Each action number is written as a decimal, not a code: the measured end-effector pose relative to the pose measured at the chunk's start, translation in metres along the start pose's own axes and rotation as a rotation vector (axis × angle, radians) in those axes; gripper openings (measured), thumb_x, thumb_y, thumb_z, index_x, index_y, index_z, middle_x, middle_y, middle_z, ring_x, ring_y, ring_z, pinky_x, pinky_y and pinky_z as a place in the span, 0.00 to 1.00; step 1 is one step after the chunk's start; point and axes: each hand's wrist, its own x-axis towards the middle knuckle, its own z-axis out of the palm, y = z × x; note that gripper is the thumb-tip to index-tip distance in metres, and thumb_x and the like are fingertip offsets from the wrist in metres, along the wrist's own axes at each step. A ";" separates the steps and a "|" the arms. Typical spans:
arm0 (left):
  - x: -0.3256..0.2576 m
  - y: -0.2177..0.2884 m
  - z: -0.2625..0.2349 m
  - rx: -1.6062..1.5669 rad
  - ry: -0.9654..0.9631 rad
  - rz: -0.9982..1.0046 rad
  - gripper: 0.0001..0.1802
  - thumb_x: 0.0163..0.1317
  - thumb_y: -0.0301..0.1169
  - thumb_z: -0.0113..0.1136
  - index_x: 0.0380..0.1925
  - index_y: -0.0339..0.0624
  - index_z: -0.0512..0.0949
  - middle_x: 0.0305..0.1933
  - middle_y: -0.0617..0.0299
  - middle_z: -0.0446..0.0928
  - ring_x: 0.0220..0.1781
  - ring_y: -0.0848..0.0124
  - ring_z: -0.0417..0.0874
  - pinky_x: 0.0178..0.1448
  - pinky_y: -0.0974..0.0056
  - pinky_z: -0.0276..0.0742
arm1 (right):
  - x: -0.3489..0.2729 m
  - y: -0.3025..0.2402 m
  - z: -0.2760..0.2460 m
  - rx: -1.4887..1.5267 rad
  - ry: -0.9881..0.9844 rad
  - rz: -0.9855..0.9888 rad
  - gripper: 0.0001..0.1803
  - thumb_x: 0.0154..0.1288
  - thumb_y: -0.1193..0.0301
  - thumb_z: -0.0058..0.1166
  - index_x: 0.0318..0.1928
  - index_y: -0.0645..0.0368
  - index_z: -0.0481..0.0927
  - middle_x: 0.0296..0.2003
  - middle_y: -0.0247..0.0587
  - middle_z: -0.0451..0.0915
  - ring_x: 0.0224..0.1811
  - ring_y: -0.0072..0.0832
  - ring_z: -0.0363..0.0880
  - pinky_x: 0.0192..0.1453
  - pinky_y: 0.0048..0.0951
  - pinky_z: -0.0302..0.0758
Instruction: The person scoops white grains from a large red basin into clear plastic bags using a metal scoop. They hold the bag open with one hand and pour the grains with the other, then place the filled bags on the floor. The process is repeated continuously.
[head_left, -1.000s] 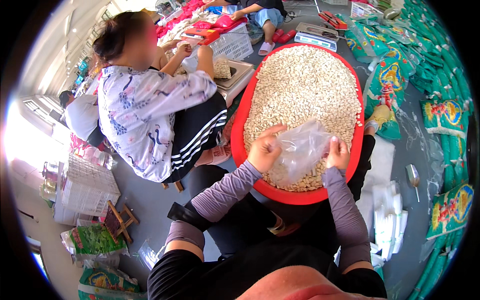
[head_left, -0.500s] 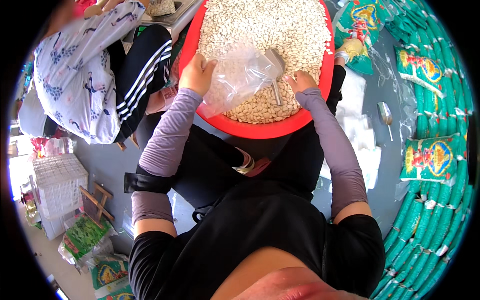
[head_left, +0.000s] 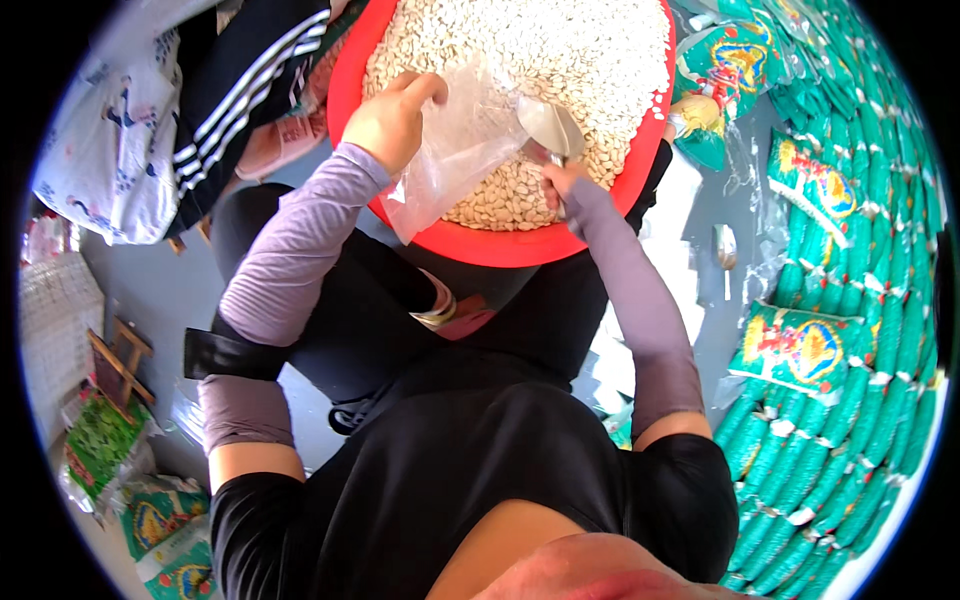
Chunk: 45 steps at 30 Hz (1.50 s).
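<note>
A big red basin [head_left: 520,245] heaped with pale seeds [head_left: 560,70] rests in front of my knees. My left hand [head_left: 392,118] grips the upper edge of a clear plastic bag [head_left: 450,160] that hangs over the near side of the basin. My right hand [head_left: 562,182] holds a metal scoop [head_left: 552,130], whose bowl sits at the bag's right edge above the seeds. Both forearms wear lilac sleeves.
Another person in a patterned white top [head_left: 110,150] and striped black trousers [head_left: 240,80] sits at the upper left. Rows of green filled packets [head_left: 850,330] line the right side. More green packets [head_left: 150,520] and a wire crate [head_left: 45,330] lie at the left on the grey floor.
The view has tilted down, so the basin has slid to the top edge. My right hand has raised the scoop to the bag's mouth; my left hand still holds the bag.
</note>
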 end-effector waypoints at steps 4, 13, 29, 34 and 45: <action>-0.011 0.015 -0.007 0.092 -0.065 0.077 0.17 0.52 0.18 0.47 0.41 0.45 0.75 0.43 0.58 0.75 0.37 0.57 0.79 0.38 0.60 0.77 | -0.101 -0.005 -0.004 0.566 0.071 0.282 0.13 0.65 0.62 0.48 0.34 0.59 0.68 0.19 0.34 0.67 0.14 0.23 0.64 0.15 0.25 0.61; -0.006 0.010 -0.008 0.103 -0.161 0.002 0.32 0.49 0.33 0.62 0.56 0.42 0.65 0.56 0.57 0.66 0.42 0.57 0.78 0.42 0.59 0.77 | 0.065 -0.024 -0.033 0.283 0.442 -0.038 0.23 0.68 0.54 0.40 0.28 0.63 0.69 0.13 0.38 0.67 0.10 0.27 0.62 0.13 0.29 0.58; 0.019 0.015 -0.011 0.632 -0.223 -0.003 0.30 0.59 0.30 0.48 0.63 0.46 0.55 0.49 0.52 0.72 0.30 0.61 0.81 0.27 0.62 0.77 | 0.034 0.007 -0.026 0.311 0.416 -0.359 0.20 0.66 0.52 0.45 0.31 0.56 0.62 0.13 0.30 0.60 0.08 0.19 0.56 0.08 0.26 0.54; -0.018 0.011 0.078 0.647 -0.591 0.232 0.28 0.60 0.29 0.45 0.62 0.53 0.59 0.37 0.56 0.80 0.32 0.63 0.83 0.30 0.60 0.78 | -0.020 -0.008 -0.029 0.177 0.298 -0.413 0.18 0.66 0.54 0.46 0.34 0.57 0.66 0.14 0.29 0.62 0.07 0.17 0.58 0.09 0.23 0.56; 0.071 -0.064 0.024 1.113 0.320 -0.194 0.26 0.59 0.30 0.46 0.60 0.39 0.61 0.27 0.60 0.76 0.23 0.65 0.78 0.20 0.59 0.72 | -0.084 -0.024 -0.030 0.039 0.136 -0.381 0.21 0.65 0.52 0.46 0.32 0.59 0.65 0.17 0.32 0.64 0.09 0.17 0.59 0.09 0.22 0.57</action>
